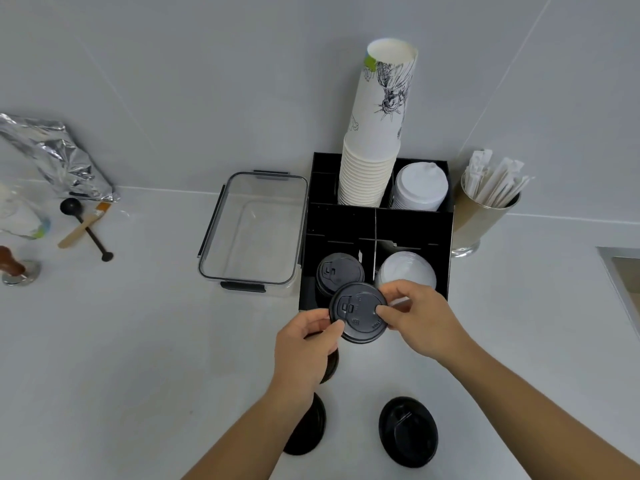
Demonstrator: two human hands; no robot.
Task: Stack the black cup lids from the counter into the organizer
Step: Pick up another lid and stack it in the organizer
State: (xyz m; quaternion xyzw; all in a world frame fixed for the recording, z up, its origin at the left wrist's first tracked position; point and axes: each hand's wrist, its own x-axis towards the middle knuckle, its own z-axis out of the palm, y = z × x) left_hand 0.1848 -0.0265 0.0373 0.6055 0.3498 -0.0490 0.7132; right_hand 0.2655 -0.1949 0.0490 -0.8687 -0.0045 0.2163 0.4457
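Note:
Both hands hold one black cup lid [358, 311] by its rim, just in front of the black organizer [412, 220]. My left hand [304, 348] pinches its left edge and my right hand [420, 317] pinches its right edge. Right behind it, a stack of black lids [337, 270] sits in the organizer's front left compartment. More black lids lie on the counter: one [408, 431] at the near right, one [310, 431] partly under my left forearm, and one [330, 365] mostly hidden under my left hand.
The organizer also holds white lids [407, 271] at front right, a tall stack of paper cups [377, 133] and white lids [420, 187] at the back. An empty clear container [254, 230] stands left of it, a cup of wrapped straws [485, 206] right. Foil bag [59, 157] and scoop [86, 226] lie far left.

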